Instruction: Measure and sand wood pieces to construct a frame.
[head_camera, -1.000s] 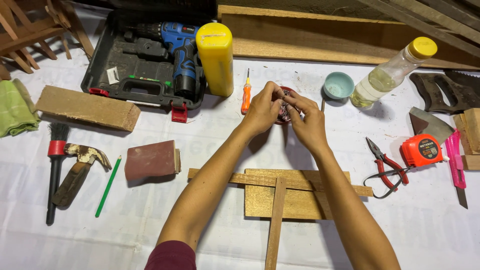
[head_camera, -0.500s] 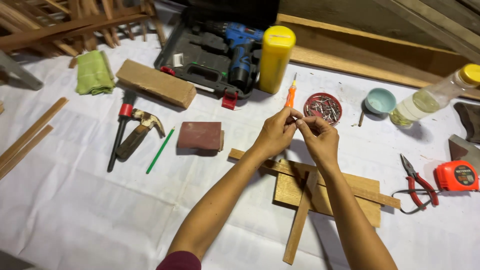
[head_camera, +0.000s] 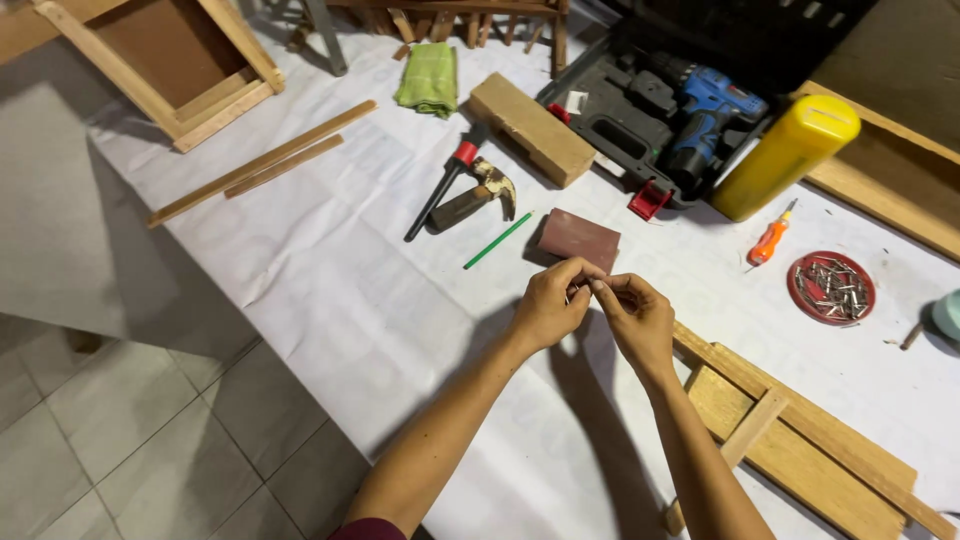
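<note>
My left hand (head_camera: 548, 305) and my right hand (head_camera: 632, 318) meet fingertip to fingertip above the white table cover. They pinch a small thin item between them; it looks like a nail, and the fingers mostly hide it. A brown sanding block (head_camera: 580, 238) lies just beyond the hands. The flat wooden slat frame (head_camera: 800, 440) lies to the right of my right wrist. A red dish of nails (head_camera: 830, 287) stands farther right, apart from both hands.
Behind the hands lie a green pencil (head_camera: 497, 241), a claw hammer (head_camera: 478, 195), a wood block (head_camera: 530, 128), a green cloth (head_camera: 428, 75), an open case with a blue drill (head_camera: 705, 105), a yellow cylinder (head_camera: 785, 155) and an orange screwdriver (head_camera: 770, 243). Wood strips (head_camera: 260, 165) lie left, near the table edge and tiled floor.
Both hands have come away from the red dish of nails toward me and left, still pinched together. The view has swung left, now showing the table edge and floor.
</note>
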